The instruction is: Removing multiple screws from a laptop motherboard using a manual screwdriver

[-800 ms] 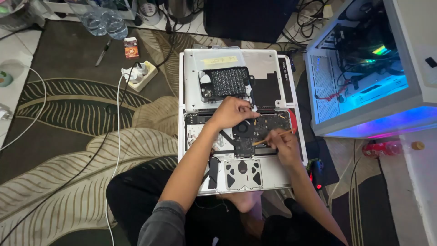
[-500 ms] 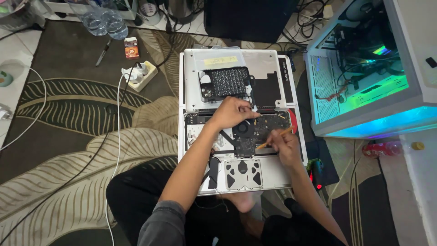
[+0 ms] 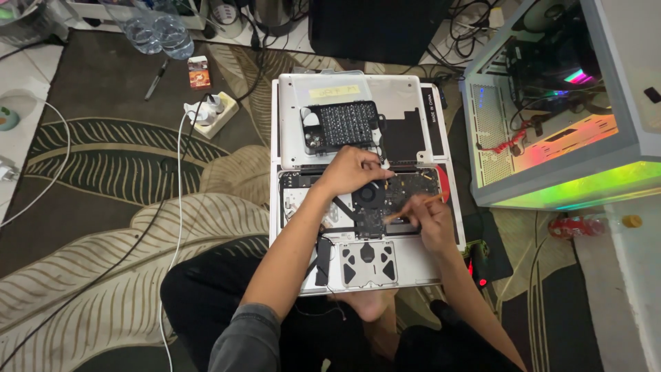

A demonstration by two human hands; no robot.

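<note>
An opened silver laptop (image 3: 427, 265) lies on the rug in front of me, its dark circuit board (image 3: 406, 193) and round fan (image 3: 370, 195) exposed. My left hand (image 3: 351, 172) rests on the board's upper left part, fingers curled down and pressing there. My right hand (image 3: 430, 220) holds a thin wooden stick (image 3: 413, 207) like a pen, its tip touching the board just right of the fan. The laptop's removed bottom cover (image 3: 358, 89) lies flat behind it, with a black tray of small keys or parts (image 3: 341, 126) on top.
A lit desktop computer case (image 3: 564, 103) with an open side stands at the right. A white power strip (image 3: 206, 114) and cables cross the leaf-patterned rug (image 3: 103, 207) at the left. A water bottle (image 3: 155, 31), a pen (image 3: 155, 79) and a small orange box (image 3: 199, 72) lie at the back.
My right hand has shifted the stick slightly along the board. The computer case's lighting has changed from blue to green and orange. My left hand stays put.
</note>
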